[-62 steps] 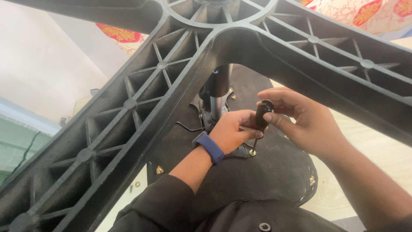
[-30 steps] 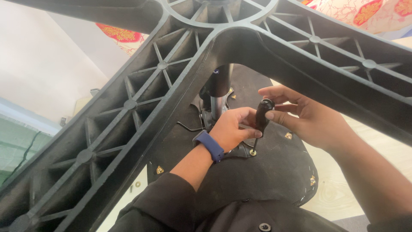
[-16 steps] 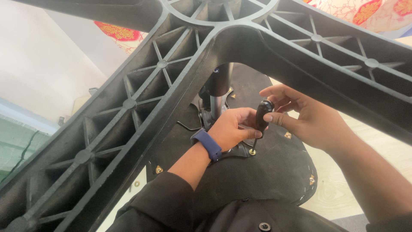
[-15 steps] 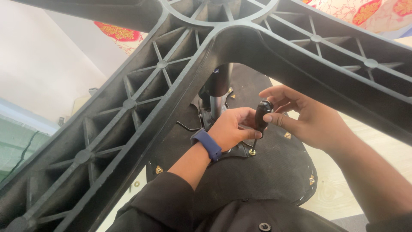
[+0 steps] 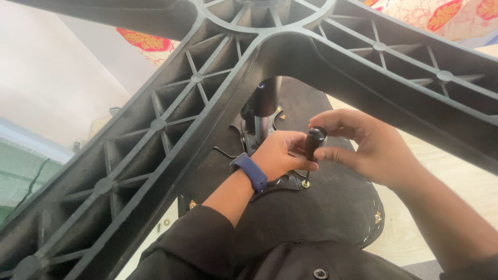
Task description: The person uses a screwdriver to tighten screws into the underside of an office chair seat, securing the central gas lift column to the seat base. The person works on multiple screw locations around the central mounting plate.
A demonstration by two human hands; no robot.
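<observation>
Little has shifted since the earlier frames: right hand (image 5: pixel 376 150) still grips the black screwdriver handle (image 5: pixel 314 141) at frame centre, tip on a brass screw (image 5: pixel 306 183). Left hand (image 5: pixel 280 155) curls around the shaft, steadying it. Black chair base (image 5: pixel 155 124) looms above the seat underside (image 5: pixel 311 212).

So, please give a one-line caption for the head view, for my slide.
Both hands, left and right, hold a black screwdriver upright on a screw under the chair base.

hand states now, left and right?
Left hand: closed around the screwdriver shaft.
Right hand: closed on the screwdriver's black handle.
</observation>
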